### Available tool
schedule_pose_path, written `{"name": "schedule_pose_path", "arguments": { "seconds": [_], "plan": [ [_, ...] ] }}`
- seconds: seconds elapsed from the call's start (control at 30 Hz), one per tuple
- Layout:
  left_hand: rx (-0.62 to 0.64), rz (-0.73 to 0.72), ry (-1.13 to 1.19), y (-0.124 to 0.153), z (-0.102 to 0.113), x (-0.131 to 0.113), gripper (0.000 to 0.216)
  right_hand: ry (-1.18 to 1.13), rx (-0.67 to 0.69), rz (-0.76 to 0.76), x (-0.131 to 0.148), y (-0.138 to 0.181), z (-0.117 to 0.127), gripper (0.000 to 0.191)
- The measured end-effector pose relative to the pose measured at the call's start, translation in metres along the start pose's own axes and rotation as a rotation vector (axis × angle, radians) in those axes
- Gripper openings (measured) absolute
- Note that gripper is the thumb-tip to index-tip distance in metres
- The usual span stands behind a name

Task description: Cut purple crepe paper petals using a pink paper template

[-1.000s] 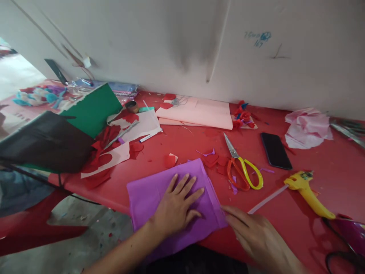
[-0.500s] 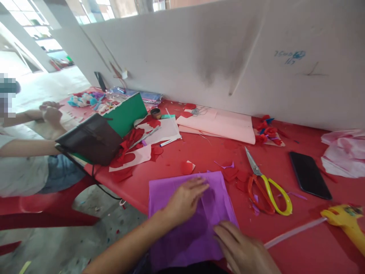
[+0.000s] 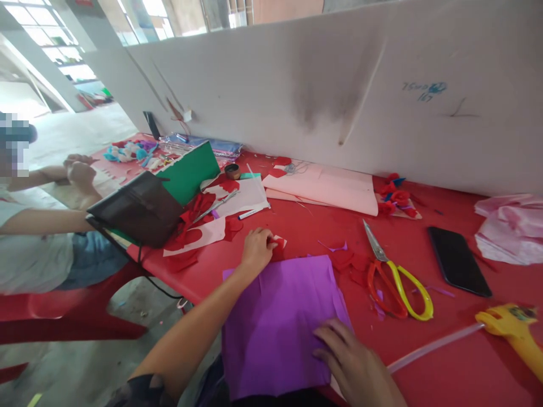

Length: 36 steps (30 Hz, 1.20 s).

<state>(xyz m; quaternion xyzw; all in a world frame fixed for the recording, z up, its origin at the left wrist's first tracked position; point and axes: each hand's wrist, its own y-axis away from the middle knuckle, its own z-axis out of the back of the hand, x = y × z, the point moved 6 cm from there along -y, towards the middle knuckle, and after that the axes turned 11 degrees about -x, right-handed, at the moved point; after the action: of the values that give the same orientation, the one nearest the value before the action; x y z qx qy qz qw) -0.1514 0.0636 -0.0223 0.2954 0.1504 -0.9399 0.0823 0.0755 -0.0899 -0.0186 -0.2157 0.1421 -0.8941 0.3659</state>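
Note:
A folded purple paper sheet (image 3: 280,322) lies at the near edge of the red table (image 3: 424,271). My right hand (image 3: 354,364) rests flat on its lower right corner with the fingers together. My left hand (image 3: 257,249) reaches past the sheet's far edge and its fingers pinch a small red paper piece (image 3: 279,244). Red and yellow scissors (image 3: 392,274) lie to the right of the sheet, with red paper scraps (image 3: 350,261) between them.
A black phone (image 3: 458,260), a yellow glue gun (image 3: 515,333), pink tissue (image 3: 511,229) and a pink paper stack (image 3: 326,189) lie around. A dark folder (image 3: 138,209), green card (image 3: 190,169) and red cut-outs sit left. Another person (image 3: 46,226) sits at far left.
My left hand has left the purple sheet and moved forward to the small red piece. My right hand stays on the sheet's corner.

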Motion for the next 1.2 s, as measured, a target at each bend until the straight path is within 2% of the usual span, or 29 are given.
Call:
{"name": "schedule_pose_path", "arguments": {
  "seconds": [0.13,0.27,0.43,0.5,0.57,0.6,0.67,0.73,0.8,0.87,0.97,1.03,1.1,1.17,1.2],
  "plan": [
    [-0.07,0.068,0.088,-0.01,0.001,0.004,0.007,-0.005,0.045,-0.032,-0.002,0.003,-0.005,0.03],
    [-0.115,0.069,0.207,-0.02,0.006,-0.008,0.007,-0.024,0.083,-0.11,-0.004,0.009,-0.011,0.03],
    [-0.122,0.034,0.466,-0.022,0.011,-0.026,0.004,-0.029,-0.083,-0.131,0.001,0.002,0.0,0.036],
    [-0.196,0.061,0.479,-0.018,0.01,-0.023,0.008,-0.004,-0.168,-0.227,-0.007,-0.004,0.007,0.031],
    [-0.291,0.091,0.465,-0.012,0.006,-0.014,0.013,0.049,-0.221,-0.417,-0.024,-0.009,0.012,0.024],
    [-0.324,0.097,0.462,-0.009,0.003,-0.01,0.015,0.076,-0.222,-0.511,-0.033,-0.011,0.013,0.032],
    [-0.352,0.088,0.468,-0.005,-0.002,-0.004,0.02,0.126,-0.176,-0.654,-0.048,-0.015,0.011,0.048],
    [-0.351,0.065,0.472,-0.003,-0.007,-0.001,0.024,0.162,-0.084,-0.701,-0.057,-0.02,0.005,0.044],
    [-0.348,0.058,0.466,-0.003,-0.009,0.0,0.028,0.198,-0.007,-0.704,-0.061,-0.024,0.001,0.031],
    [-0.353,0.067,0.458,-0.004,-0.009,0.001,0.03,0.213,0.004,-0.673,-0.06,-0.028,0.0,0.019],
    [-0.392,0.084,0.493,-0.008,-0.006,0.003,0.027,0.165,-0.166,-0.536,-0.047,-0.029,0.012,0.019],
    [-0.421,0.106,0.556,-0.011,-0.003,0.006,0.025,0.145,-0.287,-0.331,-0.027,-0.026,0.023,0.02],
    [-0.443,0.14,0.571,-0.014,0.002,0.009,0.027,0.144,-0.319,-0.082,-0.001,-0.02,0.03,0.025],
    [-0.461,0.151,0.451,-0.015,0.009,0.009,0.033,0.142,-0.295,0.111,0.022,-0.014,0.033,0.033],
    [-0.473,0.135,0.334,-0.015,0.015,0.006,0.036,0.145,-0.297,0.16,0.03,-0.012,0.034,0.036]
  ]
}}
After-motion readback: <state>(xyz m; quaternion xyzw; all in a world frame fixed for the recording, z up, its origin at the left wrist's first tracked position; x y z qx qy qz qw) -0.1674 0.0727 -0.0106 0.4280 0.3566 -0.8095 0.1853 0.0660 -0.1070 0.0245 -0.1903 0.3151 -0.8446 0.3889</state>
